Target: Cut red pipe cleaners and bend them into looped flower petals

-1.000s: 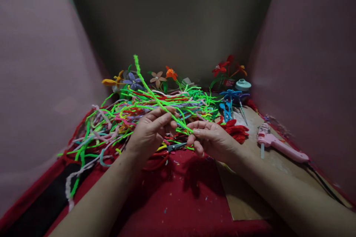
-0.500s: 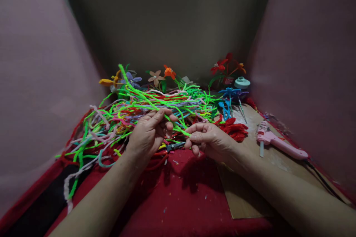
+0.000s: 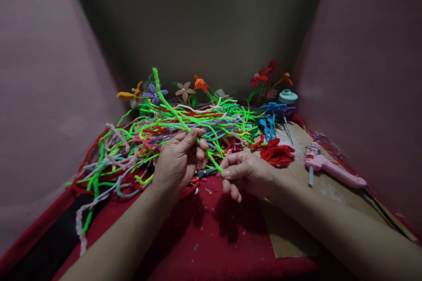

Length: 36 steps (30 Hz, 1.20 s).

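A bright green fuzzy stem [image 3: 171,109] runs slantwise from its raised upper end down through both hands. My left hand [image 3: 181,156] pinches it midway between thumb and fingers. At its lower end, my right hand [image 3: 239,173] grips the tip with thumb and forefinger, the other fingers loosely curled. Behind and left of the hands lies a tangled pile of coloured fuzzy stems [image 3: 132,158]. Scissors [image 3: 207,172] with red handles rest between the hands, partly hidden by my left hand.
Fuzzy flowers [image 3: 185,91] stand along the back. Red looped pieces [image 3: 277,153] lie right of the pile. A pink glue gun [image 3: 334,171] with a cord rests on a brown board [image 3: 293,237], over red cloth [image 3: 204,246].
The green stem now stands steeper, its upper end moved up and right. My right hand has shifted slightly down with the lower end. My left hand has barely moved.
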Available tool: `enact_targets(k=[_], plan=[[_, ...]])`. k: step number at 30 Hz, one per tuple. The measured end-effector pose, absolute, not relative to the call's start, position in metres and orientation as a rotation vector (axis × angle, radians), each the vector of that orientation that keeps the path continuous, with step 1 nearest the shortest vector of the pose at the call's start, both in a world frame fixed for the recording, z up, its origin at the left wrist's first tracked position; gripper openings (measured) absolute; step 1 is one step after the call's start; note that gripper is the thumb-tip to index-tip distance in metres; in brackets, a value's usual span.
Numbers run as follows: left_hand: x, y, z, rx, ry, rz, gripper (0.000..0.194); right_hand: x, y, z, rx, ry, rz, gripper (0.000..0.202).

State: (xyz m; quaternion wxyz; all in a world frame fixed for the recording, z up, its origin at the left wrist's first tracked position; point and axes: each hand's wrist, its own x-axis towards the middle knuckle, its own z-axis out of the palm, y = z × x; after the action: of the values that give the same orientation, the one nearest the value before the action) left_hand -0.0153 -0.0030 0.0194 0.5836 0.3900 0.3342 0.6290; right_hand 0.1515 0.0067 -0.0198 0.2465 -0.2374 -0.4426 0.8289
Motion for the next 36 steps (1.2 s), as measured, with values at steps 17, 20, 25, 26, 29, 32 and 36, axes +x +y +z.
enact_targets(k=[17, 20, 25, 26, 29, 32, 36], plan=[[-0.024, 0.008, 0.016, 0.853, 0.847, 1.619, 0.018, 0.157, 0.012, -0.013, -0.438, -0.928, 1.926, 0.031], [-0.013, 0.002, 0.009, 0.928, 0.859, 1.517, 0.018, 0.149, 0.01, -0.019, -0.511, -0.938, 1.898, 0.032], [0.002, -0.007, -0.004, 1.036, 0.886, 1.262, 0.017, 0.144, 0.013, -0.032, -0.496, -1.03, 1.816, 0.028], [0.003, -0.007, -0.005, 1.035, 0.885, 1.235, 0.018, 0.144, 0.014, -0.033, -0.518, -1.049, 1.789, 0.025], [0.002, -0.005, -0.007, 1.004, 0.905, 1.247, 0.021, 0.145, 0.016, -0.031, -0.62, -1.034, 1.699, 0.022], [-0.001, -0.002, -0.007, 0.972, 0.948, 1.287, 0.023, 0.146, 0.016, -0.026, -0.685, -0.98, 1.66, 0.023], [-0.002, 0.0, -0.01, 1.001, 0.964, 1.265, 0.022, 0.145, 0.017, -0.025, -0.656, -0.929, 1.68, 0.022]])
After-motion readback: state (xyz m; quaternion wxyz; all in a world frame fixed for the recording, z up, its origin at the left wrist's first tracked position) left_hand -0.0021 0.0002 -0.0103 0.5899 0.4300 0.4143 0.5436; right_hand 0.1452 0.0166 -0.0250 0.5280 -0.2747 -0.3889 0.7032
